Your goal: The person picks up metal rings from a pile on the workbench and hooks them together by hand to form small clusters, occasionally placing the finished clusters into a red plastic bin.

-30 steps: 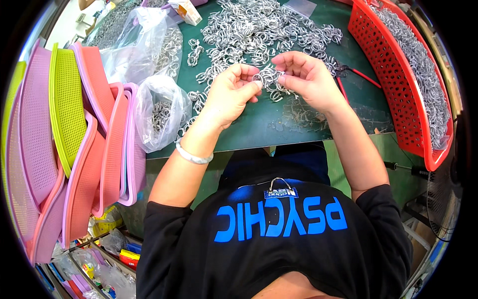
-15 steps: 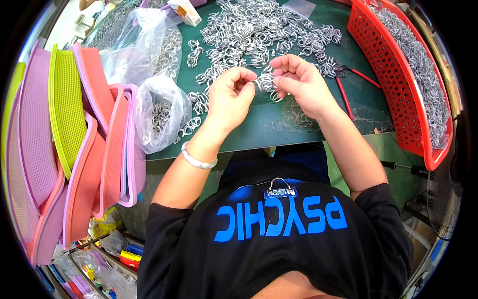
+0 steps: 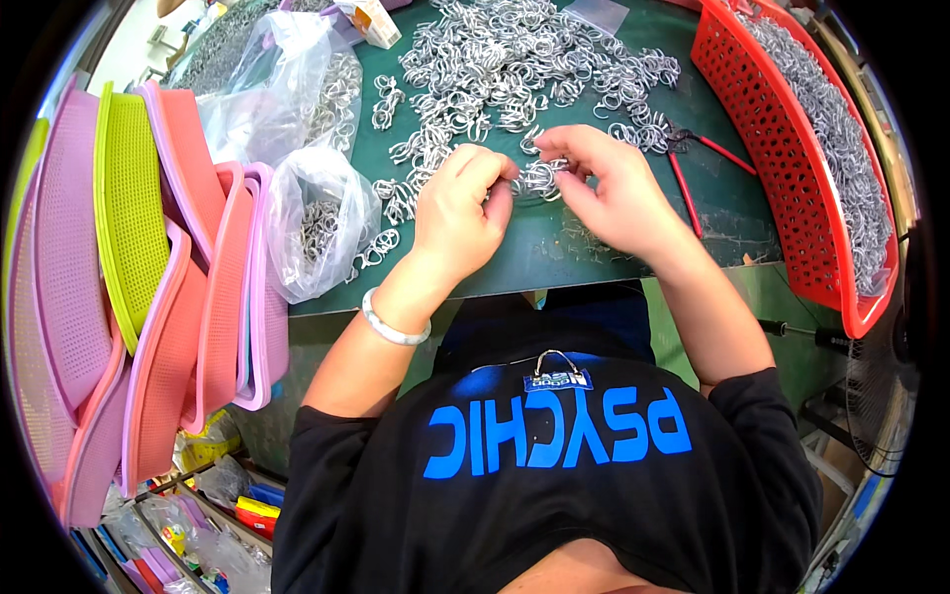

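Note:
A short cluster of silver metal rings (image 3: 539,180) lies between my hands, close above the green tabletop. My left hand (image 3: 463,210) is closed, its thumb and fingertips pinching at the cluster's left end. My right hand (image 3: 621,198) curls over the right end, with thumb and index finger gripping it. The exact hold of the fingertips is partly hidden. Beyond my hands spreads a large heap of similar rings (image 3: 495,64). Red-handled pliers (image 3: 683,183) rest on the table to the right of my right hand.
A red perforated basket (image 3: 772,148) full of rings stands at the right. Clear plastic bags (image 3: 322,223) holding rings are at the left, beside stacked purple, green and coral baskets (image 3: 134,218). A small box (image 3: 371,22) sits at the back. The table's front edge (image 3: 475,289) is near my waist.
Both hands have come slightly lower, toward me. The right hand's fingers have closed from a more spread pose, and the ring cluster between the hands now lies more sideways.

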Tool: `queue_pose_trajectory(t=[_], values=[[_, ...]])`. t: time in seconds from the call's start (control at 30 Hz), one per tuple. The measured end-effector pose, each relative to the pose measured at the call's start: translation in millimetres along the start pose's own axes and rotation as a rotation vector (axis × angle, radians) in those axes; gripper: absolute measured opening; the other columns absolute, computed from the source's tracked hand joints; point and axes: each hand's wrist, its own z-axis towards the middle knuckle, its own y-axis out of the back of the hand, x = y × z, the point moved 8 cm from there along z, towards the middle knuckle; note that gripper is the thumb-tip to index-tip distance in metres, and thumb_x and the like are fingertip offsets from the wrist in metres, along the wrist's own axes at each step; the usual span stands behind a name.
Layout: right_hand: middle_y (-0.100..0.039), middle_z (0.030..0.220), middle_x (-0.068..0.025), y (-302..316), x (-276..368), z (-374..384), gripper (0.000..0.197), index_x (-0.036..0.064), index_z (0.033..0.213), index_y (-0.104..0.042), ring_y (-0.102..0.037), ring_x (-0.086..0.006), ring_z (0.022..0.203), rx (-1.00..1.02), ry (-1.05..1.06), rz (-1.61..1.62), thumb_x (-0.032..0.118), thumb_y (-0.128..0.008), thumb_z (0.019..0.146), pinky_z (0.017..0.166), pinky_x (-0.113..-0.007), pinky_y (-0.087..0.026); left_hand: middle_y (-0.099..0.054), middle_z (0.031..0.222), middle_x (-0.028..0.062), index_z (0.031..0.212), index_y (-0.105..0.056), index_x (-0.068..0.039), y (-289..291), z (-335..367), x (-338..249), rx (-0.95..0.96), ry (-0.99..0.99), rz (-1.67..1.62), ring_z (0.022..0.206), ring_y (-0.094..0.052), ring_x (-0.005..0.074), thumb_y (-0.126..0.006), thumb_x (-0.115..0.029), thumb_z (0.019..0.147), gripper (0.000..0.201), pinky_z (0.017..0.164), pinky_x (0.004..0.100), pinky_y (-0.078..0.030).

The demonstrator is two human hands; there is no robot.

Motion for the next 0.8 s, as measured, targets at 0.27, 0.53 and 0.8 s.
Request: queue_pose_trajectory(t=[0.27, 0.53, 0.8], values=[[-0.053, 0.094, -0.0146, -7.6, 16.5, -26.1, 0.037, 0.0027, 0.105, -0.052, -0.054, -0.0326, 0.086, -0.077, 0.162, -0.161, -0.005, -0.055, 0.069, 0.072, -0.038, -0.045, -0.053, 0.087, 0.0116, 0.093, -0.055, -0.001, 5.3, -10.8, -7.3, -0.018, -0.049, 0.078, 0.078, -0.054, 0.0279, -0.055, 0.006, 0.065, 0.029, 0.069, 0.0333, -0.044], [-0.053, 0.093, -0.0151, -19.7, 3.2, -31.0, 0.041, 0.0037, 0.11, -0.049, -0.054, -0.0324, 0.081, 0.01, 0.167, -0.235, -0.006, -0.055, 0.071, 0.069, -0.037, -0.045, -0.053, 0.087, 0.0108, 0.099, -0.055, 0.0, 4.7, -28.4, -0.6, 0.04, 0.081, 0.039, 0.076, -0.054, 0.0223, -0.056, 0.002, 0.068, 0.031, 0.062, 0.0291, -0.044], [-0.053, 0.091, -0.0126, -10.6, -3.1, -32.4, 0.04, 0.0042, 0.109, -0.051, -0.055, -0.0294, 0.074, -0.045, 0.113, -0.192, -0.007, -0.054, 0.07, 0.063, -0.034, -0.046, -0.053, 0.089, 0.0118, 0.102, -0.054, 0.0, 2.8, -27.9, -6.1, 0.031, -0.002, 0.064, 0.078, -0.053, 0.0249, -0.062, -0.004, 0.068, 0.036, 0.065, 0.0319, -0.044]])
